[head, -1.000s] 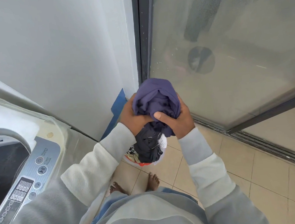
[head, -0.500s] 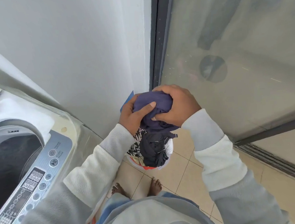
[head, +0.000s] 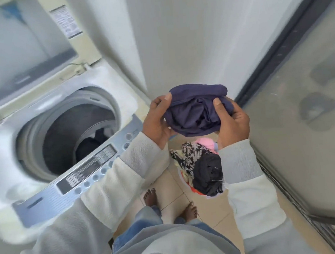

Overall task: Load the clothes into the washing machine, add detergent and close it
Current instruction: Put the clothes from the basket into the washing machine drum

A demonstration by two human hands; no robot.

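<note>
A bunched purple garment [head: 196, 110] is held at chest height between both hands. My left hand [head: 157, 123] grips its left edge and my right hand [head: 232, 121] grips its right side. The garment hangs just right of the top-loading washing machine [head: 8, 140]. The machine's lid [head: 16, 53] stands raised, and a dark garment [head: 92, 142] lies in the drum. Below my hands, a basket of clothes [head: 200, 170] sits on the floor with a patterned piece, a pink piece and a black piece on top. No detergent is in view.
The control panel [head: 81, 172] runs along the machine's front edge under my left forearm. A white wall [head: 195, 33] rises behind, and a frosted glass door [head: 302, 105] with a dark frame stands to the right. My bare feet stand on beige floor tiles [head: 169, 203].
My view has swung left, bringing the open drum and raised lid into sight. Both hands have carried the purple garment up and away from the basket toward the machine.
</note>
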